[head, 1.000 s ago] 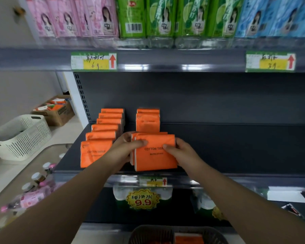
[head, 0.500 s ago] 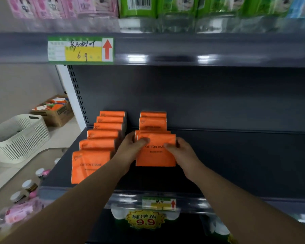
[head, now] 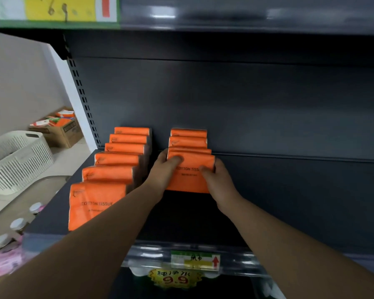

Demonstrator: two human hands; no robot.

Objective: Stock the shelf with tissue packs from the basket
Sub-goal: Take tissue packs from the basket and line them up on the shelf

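The left hand and right hand are gripping 1 orange plastic-wrapped tissue pack by its sides, likely squaring it against 3 matching packs on the dark metal shelf.

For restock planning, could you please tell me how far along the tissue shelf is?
Done: the left row of six orange packs reaches the shelf front. In hand: left hand and right hand grip the fourth pack of the second row. Left: that row's front and the shelf's bare right side; remaining stock is unseen.
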